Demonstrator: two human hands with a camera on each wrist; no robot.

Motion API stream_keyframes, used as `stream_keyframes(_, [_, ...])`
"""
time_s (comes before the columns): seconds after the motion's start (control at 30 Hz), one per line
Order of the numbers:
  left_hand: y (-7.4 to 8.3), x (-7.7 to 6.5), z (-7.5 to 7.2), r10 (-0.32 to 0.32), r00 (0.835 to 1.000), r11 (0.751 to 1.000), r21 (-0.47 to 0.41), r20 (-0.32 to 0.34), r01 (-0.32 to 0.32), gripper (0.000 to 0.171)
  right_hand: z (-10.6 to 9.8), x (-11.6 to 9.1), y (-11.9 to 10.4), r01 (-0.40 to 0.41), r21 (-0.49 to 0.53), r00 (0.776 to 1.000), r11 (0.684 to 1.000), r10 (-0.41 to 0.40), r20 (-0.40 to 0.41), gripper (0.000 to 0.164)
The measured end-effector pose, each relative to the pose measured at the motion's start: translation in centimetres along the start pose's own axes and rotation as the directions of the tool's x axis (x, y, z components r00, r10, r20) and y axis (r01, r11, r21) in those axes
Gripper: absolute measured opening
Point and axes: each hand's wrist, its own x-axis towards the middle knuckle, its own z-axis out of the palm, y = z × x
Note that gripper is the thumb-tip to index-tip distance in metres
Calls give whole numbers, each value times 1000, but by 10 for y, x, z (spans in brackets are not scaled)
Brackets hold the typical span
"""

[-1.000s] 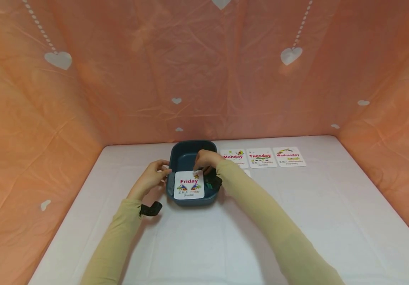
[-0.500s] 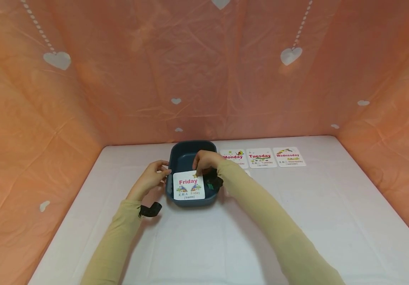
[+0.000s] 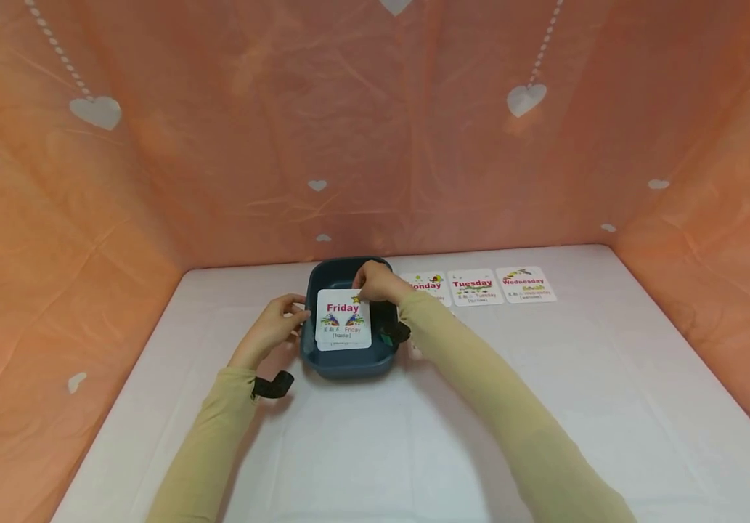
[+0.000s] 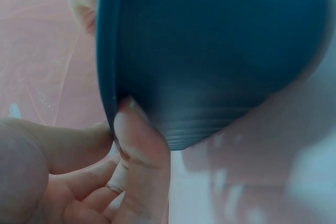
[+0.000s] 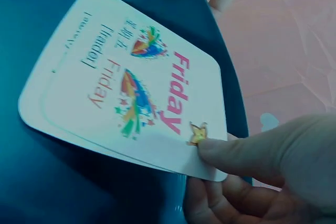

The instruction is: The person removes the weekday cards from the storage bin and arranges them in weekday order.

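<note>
My left hand (image 3: 274,328) pinches the left rim of a dark blue plastic bin (image 3: 348,369) between thumb and finger, clear in the left wrist view. With thumb on top and fingers beneath, my right hand (image 3: 381,282) pinches the far right corner of a white Friday card (image 3: 343,319). Another card's edge shows just under the Friday card (image 5: 142,87) in the right wrist view, with its print mostly covered. Both cards are within the bin's outline, tilted in the right wrist view. What else lies beneath them is hidden.
Right of the bin, a Monday card (image 3: 432,286), a Tuesday card (image 3: 475,288) and a Wednesday card (image 3: 525,285) lie in a row on the white-covered table (image 3: 375,450). The right sleeve (image 3: 479,363) hides part of the area below Monday. An orange curtain (image 3: 375,145) stands behind.
My right hand and the Friday card have moved away from the bin's near end, and the edge of a second card now shows beneath. The left hand keeps its hold; the view has shifted slightly.
</note>
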Motion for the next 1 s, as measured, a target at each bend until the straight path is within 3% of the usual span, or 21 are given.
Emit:
stream_keyframes(0.27, [2, 2, -2, -2, 1000, 1000, 21, 3, 2, 39, -1, -2, -1, 10, -7, 996, 1000, -11, -90, 14])
stream_keyframes(0.7, [1, -1, -4, 7, 1000, 1000, 20, -1, -7, 40, 0, -2, 0, 69, -12, 990, 998, -70, -119, 15])
stream_keyframes(0.8, [0, -1, -1, 9, 1000, 1000, 11, -3, -9, 40, -1, -3, 3, 97, 23, 990, 995, -94, -107, 17])
stream_keyframes(1.0, [0, 1, 1, 17, 1000, 1000, -1, -2, -17, 39, -8, -8, 10, 98, 202, 992, 975, -80, -96, 16])
